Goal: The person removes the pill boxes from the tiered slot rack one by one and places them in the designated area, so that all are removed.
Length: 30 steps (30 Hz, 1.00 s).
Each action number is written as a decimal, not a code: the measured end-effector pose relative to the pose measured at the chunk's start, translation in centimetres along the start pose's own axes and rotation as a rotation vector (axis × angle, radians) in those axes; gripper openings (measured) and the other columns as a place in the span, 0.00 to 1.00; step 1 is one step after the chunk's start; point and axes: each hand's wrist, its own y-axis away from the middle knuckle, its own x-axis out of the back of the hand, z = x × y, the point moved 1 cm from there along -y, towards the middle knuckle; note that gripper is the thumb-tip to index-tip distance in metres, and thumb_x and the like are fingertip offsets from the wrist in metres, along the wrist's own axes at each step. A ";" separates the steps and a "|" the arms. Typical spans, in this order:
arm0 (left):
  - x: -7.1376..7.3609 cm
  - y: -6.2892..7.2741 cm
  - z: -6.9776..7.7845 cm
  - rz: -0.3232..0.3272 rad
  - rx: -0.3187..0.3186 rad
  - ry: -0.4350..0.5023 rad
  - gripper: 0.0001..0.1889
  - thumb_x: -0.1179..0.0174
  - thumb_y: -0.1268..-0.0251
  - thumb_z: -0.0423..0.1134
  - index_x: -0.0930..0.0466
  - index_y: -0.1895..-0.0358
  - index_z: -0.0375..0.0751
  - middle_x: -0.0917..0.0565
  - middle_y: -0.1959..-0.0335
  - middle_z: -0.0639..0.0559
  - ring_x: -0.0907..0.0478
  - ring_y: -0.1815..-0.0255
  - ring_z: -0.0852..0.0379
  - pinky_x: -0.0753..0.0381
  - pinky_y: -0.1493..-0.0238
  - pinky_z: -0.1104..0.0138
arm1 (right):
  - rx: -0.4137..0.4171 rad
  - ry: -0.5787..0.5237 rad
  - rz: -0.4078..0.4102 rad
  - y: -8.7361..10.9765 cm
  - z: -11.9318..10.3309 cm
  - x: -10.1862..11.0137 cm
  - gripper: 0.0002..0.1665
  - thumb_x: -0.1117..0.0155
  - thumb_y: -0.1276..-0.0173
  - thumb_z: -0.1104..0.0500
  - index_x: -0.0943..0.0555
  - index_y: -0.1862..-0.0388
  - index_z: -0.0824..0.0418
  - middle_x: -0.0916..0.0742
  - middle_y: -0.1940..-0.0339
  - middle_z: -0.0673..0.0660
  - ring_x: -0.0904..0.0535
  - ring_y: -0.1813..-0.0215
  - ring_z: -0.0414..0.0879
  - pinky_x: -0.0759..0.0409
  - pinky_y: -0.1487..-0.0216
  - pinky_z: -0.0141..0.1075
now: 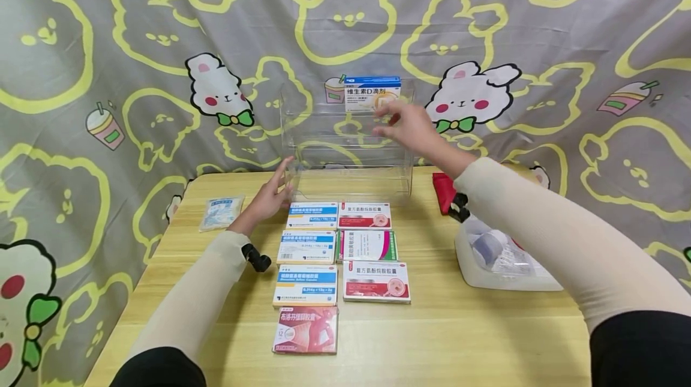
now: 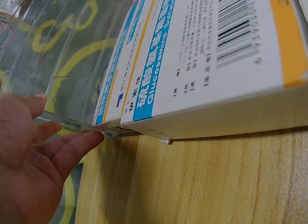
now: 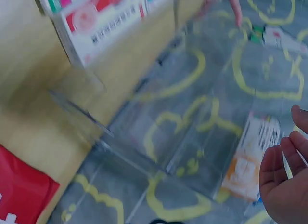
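A clear tiered plastic rack (image 1: 351, 186) stands at the back of the table. High on its right side is a white-and-blue vitamin D drops box (image 1: 369, 92). My right hand (image 1: 412, 128) is at that box's lower right corner in the head view, fingers loosely bent. In the right wrist view the fingers curve beside the box (image 3: 250, 156), not wrapped around it. My left hand (image 1: 267, 198) touches the rack's lower left side with extended fingers. Blue-and-white glucosamine boxes (image 1: 306, 248) lie in front, beside red-and-white capsule boxes (image 1: 376, 282).
A magenta-and-green box (image 1: 367, 246) and a pink ibuprofen box (image 1: 305, 330) lie among the front boxes. A packet (image 1: 221, 213) is at left. Right of the rack are a red pouch (image 1: 444, 192) and a translucent bin (image 1: 472, 270) with items. A patterned curtain (image 1: 345, 27) hangs behind.
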 end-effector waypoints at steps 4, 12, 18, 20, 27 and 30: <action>-0.1 0.1 0.1 0.009 0.002 -0.007 0.41 0.54 0.16 0.33 0.63 0.16 0.75 0.46 0.18 0.33 0.23 0.35 0.31 0.15 0.50 0.41 | -0.087 -0.023 0.037 -2.0 0.5 1.6 0.26 0.28 0.28 0.53 0.18 0.34 0.56 0.17 0.38 0.57 0.22 0.44 0.51 0.20 0.57 0.41; -0.2 0.1 0.0 0.021 -0.006 -0.013 0.41 0.53 0.16 0.32 0.62 0.17 0.78 0.46 0.18 0.32 0.35 0.24 0.32 0.14 0.50 0.42 | -0.172 0.002 0.099 -4.7 0.8 3.5 0.30 0.32 0.25 0.52 0.24 0.27 0.55 0.20 0.31 0.56 0.26 0.33 0.51 0.22 0.40 0.43; -0.1 0.0 -0.1 0.020 -0.004 -0.004 0.42 0.53 0.16 0.33 0.62 0.18 0.81 0.46 0.18 0.32 0.31 0.27 0.32 0.14 0.50 0.43 | -0.196 0.016 0.106 -6.0 1.1 3.7 0.32 0.35 0.23 0.54 0.28 0.23 0.55 0.23 0.25 0.55 0.28 0.29 0.52 0.24 0.33 0.46; -0.1 0.0 -0.2 0.017 -0.003 -0.004 0.41 0.53 0.16 0.33 0.62 0.17 0.79 0.47 0.18 0.32 0.30 0.28 0.31 0.13 0.51 0.43 | -0.211 0.023 0.092 -6.2 1.2 3.7 0.34 0.36 0.22 0.54 0.31 0.21 0.54 0.27 0.22 0.54 0.31 0.25 0.52 0.25 0.32 0.45; -0.1 -0.1 -0.2 0.015 0.008 -0.003 0.41 0.53 0.16 0.32 0.62 0.16 0.75 0.47 0.17 0.32 0.34 0.25 0.31 0.14 0.50 0.42 | -0.271 0.033 0.022 -6.9 1.3 3.7 0.38 0.41 0.19 0.52 0.42 0.15 0.49 0.42 0.14 0.50 0.51 0.15 0.50 0.31 0.28 0.45; -0.1 -0.1 -0.2 0.013 0.006 0.004 0.41 0.54 0.16 0.32 0.62 0.16 0.76 0.48 0.17 0.32 0.38 0.23 0.31 0.15 0.49 0.41 | -0.268 0.053 0.027 -7.2 1.4 3.6 0.37 0.42 0.19 0.53 0.40 0.16 0.49 0.41 0.14 0.52 0.50 0.15 0.51 0.33 0.26 0.46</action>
